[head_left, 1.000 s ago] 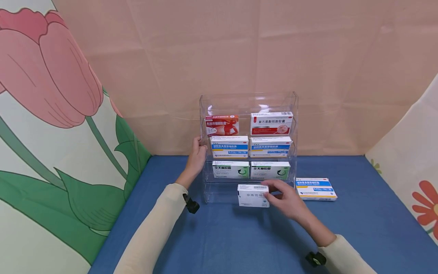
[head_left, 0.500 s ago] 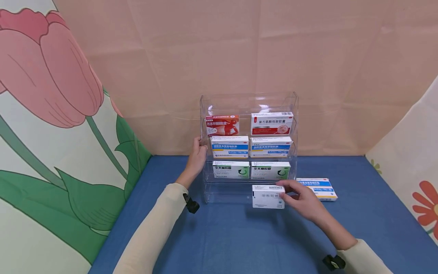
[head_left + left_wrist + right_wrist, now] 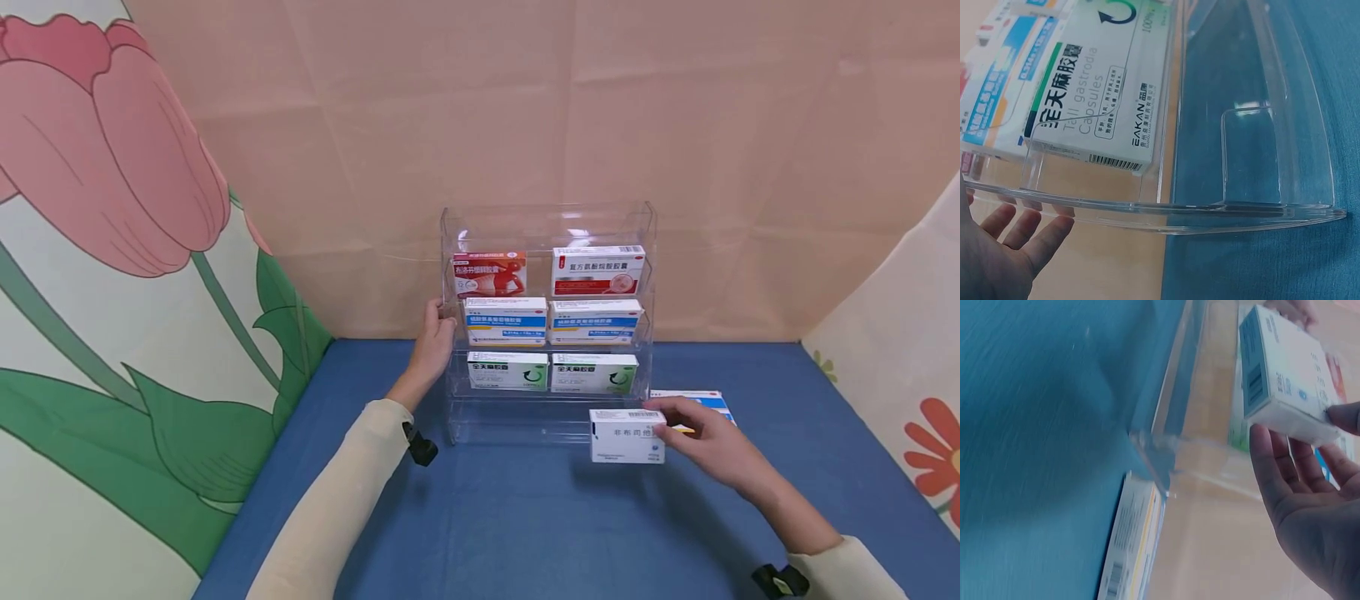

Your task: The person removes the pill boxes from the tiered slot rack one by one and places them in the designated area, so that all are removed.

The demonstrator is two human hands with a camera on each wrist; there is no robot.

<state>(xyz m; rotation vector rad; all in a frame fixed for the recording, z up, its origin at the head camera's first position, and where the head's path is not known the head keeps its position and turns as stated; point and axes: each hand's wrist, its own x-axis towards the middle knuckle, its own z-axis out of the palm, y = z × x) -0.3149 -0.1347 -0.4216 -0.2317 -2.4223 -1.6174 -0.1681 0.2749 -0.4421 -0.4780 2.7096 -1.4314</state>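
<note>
A clear tiered display rack (image 3: 547,217) stands upright on the blue cloth, holding medicine boxes on its upper three tiers. My left hand (image 3: 432,346) holds the rack's left side at mid height; its fingers (image 3: 1047,240) lie along the clear side wall in the left wrist view. In front of the rack's lower right corner, my right hand (image 3: 705,442) pinches a white medicine box (image 3: 627,437) by its right end. The thumb is on the printed face, the fingers behind and under it. Bare plastic shows on the rack's bottom tier (image 3: 517,422).
A blue-and-white medicine box (image 3: 708,400) lies on the blue cloth (image 3: 510,533) right of the rack, partly hidden by my right hand. On the rack, green-and-white boxes (image 3: 508,372) sit below blue-and-white ones (image 3: 506,322). A red box (image 3: 490,275) and a white-and-red box (image 3: 597,272) are above.
My right hand has carried the white medicine box to the right and slightly toward me, from the bottom tier's middle to its right corner. My left hand stays at the rack's side.
</note>
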